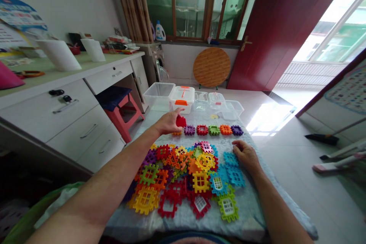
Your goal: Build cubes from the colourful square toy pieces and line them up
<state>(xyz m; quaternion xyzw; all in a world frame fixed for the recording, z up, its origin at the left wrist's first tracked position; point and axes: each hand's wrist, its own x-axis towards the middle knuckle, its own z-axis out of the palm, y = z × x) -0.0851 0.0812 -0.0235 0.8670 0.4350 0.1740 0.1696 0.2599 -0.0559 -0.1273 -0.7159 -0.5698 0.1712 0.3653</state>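
Note:
My left hand [170,121] reaches out to the left end of a row of building pieces and is closed on a red plastic building piece [181,121]. Just below it, an orange piece [177,133] is partly covered by my fingers. Rightward along the row lie a purple piece [189,130], a red one [202,129], a green one [214,130], an orange one [225,129] and a dark purple one [237,130]. Resting on the cloth, my right hand [246,155] has loosely bent fingers and no visible object; blue pieces [230,159] lie beside it.
A pile of mixed notched pieces [174,166] covers the near middle of the cloth-covered table [248,213]. Clear plastic boxes [158,97], one with orange latches [181,102], stand at the far edge. A stool [121,106] and a drawer desk [82,99] are on the left.

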